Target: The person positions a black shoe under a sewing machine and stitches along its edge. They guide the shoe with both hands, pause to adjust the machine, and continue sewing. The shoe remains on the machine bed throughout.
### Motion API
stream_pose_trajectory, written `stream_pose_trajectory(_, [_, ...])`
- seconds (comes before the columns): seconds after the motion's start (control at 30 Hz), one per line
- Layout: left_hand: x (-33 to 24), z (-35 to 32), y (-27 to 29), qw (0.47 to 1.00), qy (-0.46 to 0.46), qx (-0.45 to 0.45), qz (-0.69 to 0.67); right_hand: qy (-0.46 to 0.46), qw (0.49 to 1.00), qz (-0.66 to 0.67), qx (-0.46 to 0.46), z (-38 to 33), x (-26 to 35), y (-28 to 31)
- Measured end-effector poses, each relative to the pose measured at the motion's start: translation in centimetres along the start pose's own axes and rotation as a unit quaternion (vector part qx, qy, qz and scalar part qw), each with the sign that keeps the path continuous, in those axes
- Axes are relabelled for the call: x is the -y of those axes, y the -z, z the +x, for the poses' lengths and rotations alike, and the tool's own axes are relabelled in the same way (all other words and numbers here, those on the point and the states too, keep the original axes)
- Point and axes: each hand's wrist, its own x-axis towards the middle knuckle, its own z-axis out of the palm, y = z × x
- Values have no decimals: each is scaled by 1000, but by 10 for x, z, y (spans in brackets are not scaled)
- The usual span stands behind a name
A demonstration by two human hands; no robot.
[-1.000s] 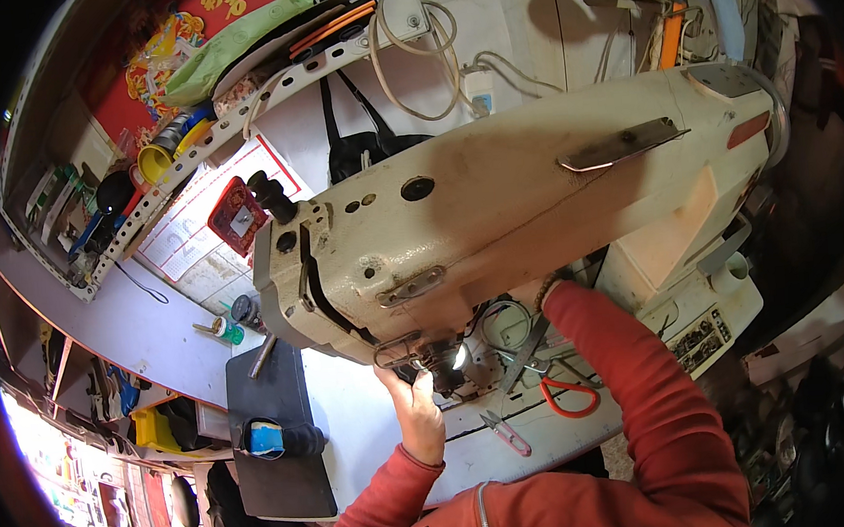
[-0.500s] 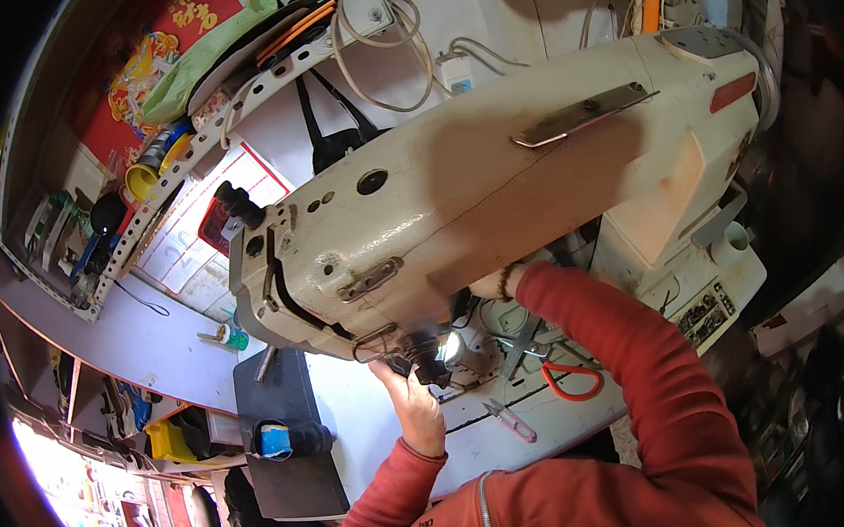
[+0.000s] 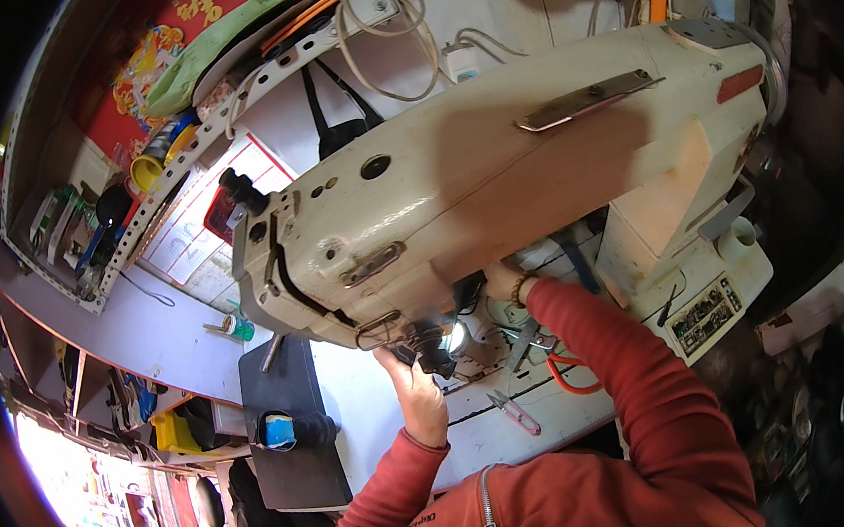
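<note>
Right now, a big cream sewing machine (image 3: 400, 231) stands on a white surface (image 3: 358, 400), and its long arm goes slantwise across the middle. The 2 hands are apart from each other. The left hand (image 3: 418, 393) is at the front end of the machine, with its fingers up by a dark part (image 3: 431, 353) under the head. The right hand (image 3: 503, 279) reaches under the long arm and is partly hidden. I can't tell how tightly the hands hold anything. A small light (image 3: 457, 338) shines between them.

Close by on the surface are scissors with red-orange handles (image 3: 554, 370) and little snips with pink handles (image 3: 520, 416). At the far right, small metal bits fill a tray (image 3: 705, 318). To the left is a flat black board (image 3: 300, 480), with a black and blue thing (image 3: 279, 430) on it. A small green jar (image 3: 240, 327) sits just beside the board.

At the back, a metal shelf (image 3: 178, 163) with lots of holes runs along the wall. It carries a yellow cup (image 3: 147, 172) and a crinkly green bag (image 3: 212, 55). A pale cord (image 3: 341, 36) hangs in loops near its end. Below the shelf is a white paper with red lines (image 3: 182, 256). Up high is a red poster (image 3: 201, 13). Down at the left, a yellow bin (image 3: 174, 433) sits below the surface, and very bright light comes in.
</note>
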Motion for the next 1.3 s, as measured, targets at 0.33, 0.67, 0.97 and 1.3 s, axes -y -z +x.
stream_pose_trajectory(0.33, [-23,5,-14,997,-78,5,20,-29,960,262,-93,-18,-3,2])
stream_pose_trajectory(0.67, [-7,11,6,993,58,47,-97,-61,964,153,-209,-94,3,31])
stream_pose_trajectory(0.97, [-10,24,15,990,59,102,-76,251,929,-40,-270,-112,80,60])
stream_pose_trajectory(1.3, [-21,26,12,992,51,97,-62,469,868,-96,-131,-88,115,67])
